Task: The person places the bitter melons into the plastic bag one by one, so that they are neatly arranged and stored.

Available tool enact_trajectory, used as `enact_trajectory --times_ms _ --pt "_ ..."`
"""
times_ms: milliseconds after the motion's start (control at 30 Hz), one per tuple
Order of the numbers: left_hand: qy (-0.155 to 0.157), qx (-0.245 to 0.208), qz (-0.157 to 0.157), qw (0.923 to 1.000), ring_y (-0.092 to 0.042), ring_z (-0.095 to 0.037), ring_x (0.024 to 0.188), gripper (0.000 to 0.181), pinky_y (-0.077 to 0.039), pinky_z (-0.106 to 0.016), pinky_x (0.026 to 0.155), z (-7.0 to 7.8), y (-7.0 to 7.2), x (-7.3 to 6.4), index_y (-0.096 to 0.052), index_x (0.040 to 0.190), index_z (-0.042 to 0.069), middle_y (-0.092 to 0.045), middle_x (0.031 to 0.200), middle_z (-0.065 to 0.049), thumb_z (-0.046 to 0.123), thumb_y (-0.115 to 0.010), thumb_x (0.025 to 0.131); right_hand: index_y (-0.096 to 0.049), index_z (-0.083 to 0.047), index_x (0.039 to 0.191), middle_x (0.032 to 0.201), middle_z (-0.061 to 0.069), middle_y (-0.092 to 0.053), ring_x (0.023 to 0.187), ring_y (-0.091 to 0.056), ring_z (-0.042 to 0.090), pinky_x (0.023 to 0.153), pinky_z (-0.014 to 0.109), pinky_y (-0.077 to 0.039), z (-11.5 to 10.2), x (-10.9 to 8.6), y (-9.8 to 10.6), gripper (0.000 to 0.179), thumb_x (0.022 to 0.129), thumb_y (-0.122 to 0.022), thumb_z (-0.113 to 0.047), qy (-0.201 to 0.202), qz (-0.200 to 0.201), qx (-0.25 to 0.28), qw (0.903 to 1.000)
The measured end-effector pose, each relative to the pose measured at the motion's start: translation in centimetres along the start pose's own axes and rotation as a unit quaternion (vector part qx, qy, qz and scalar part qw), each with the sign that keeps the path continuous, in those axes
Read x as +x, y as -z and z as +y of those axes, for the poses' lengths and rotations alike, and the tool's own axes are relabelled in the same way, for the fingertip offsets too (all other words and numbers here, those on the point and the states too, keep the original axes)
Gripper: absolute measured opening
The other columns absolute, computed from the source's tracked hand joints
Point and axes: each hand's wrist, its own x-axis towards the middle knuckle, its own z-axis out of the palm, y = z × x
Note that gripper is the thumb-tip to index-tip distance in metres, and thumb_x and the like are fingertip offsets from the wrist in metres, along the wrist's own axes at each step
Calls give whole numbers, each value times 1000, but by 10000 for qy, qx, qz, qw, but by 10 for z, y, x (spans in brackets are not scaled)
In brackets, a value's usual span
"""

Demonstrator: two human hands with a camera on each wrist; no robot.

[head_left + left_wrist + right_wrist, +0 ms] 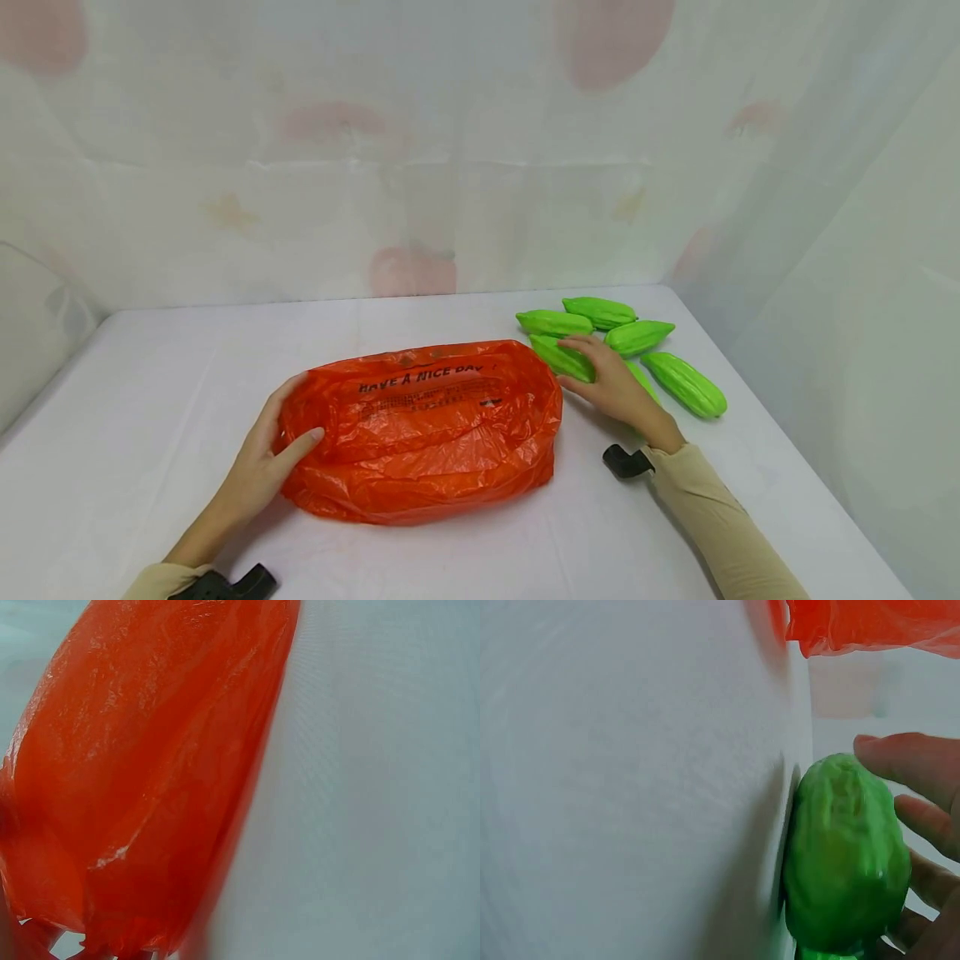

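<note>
A red plastic bag (420, 433) printed "HAVE A NICE DAY" lies on the table with its wide mouth held up. My left hand (261, 467) holds the bag's left end, thumb over the rim on the inside and fingers along the outside. In the left wrist view the bag's side (150, 765) fills much of the picture. To the right of the bag, my right hand (617, 387) is over a green bitter melon (553, 354), with thumb and fingers spread on either side of it. A bitter melon (847, 855) appears large beside the fingers in the right wrist view.
Several more bitter melons lie around the right hand, among them one at the back (600, 312) and one at the far right (686, 385). They rest on a white-covered table (187, 367). A pale patterned curtain (465, 200) hangs behind the table's back edge.
</note>
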Motion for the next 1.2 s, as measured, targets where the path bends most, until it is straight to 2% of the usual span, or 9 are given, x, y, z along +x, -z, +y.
enact_trajectory --times_ms 233,500,667,1100,1200 --pt "15 -2 8 10000 -35 6 132 70 -28 -2 98 0 0 0 -28 156 18 -39 150 5 2 -59 95 -54 0 138 134 21 -52 124 -52 41 102 58 -44 -1 0 0 57 87 -75 -14 -48 18 -142 9999" --pt "48 -2 -15 10000 -35 6 132 70 -29 -1 97 0 0 0 -28 156 18 -39 150 3 3 -59 95 -50 -1 141 142 20 -54 134 -48 40 110 57 -39 -1 0 -1 60 87 -74 -10 -60 -105 -134 9998" --pt "81 0 -25 10000 -35 6 131 70 -29 -2 97 0 0 0 -28 156 19 -39 150 3 3 -59 95 -51 -3 138 139 19 -54 131 -50 38 107 56 -42 -1 -1 -2 58 85 -73 -8 -104 -155 -28 9998" --pt "25 12 -19 10000 -37 5 130 70 -30 -1 96 0 0 0 -28 156 18 -40 149 6 2 -59 95 -48 -10 142 139 16 -57 128 -55 35 104 54 -45 -3 -1 0 61 87 -73 -19 -490 -371 -187 9979" --pt "1 32 -5 10000 -36 5 131 70 -30 -1 97 0 0 0 -28 156 18 -40 149 5 2 -59 95 -49 -9 141 139 16 -58 127 -56 35 103 54 -46 -3 -1 0 60 87 -73 -19 -472 -365 -204 9980"
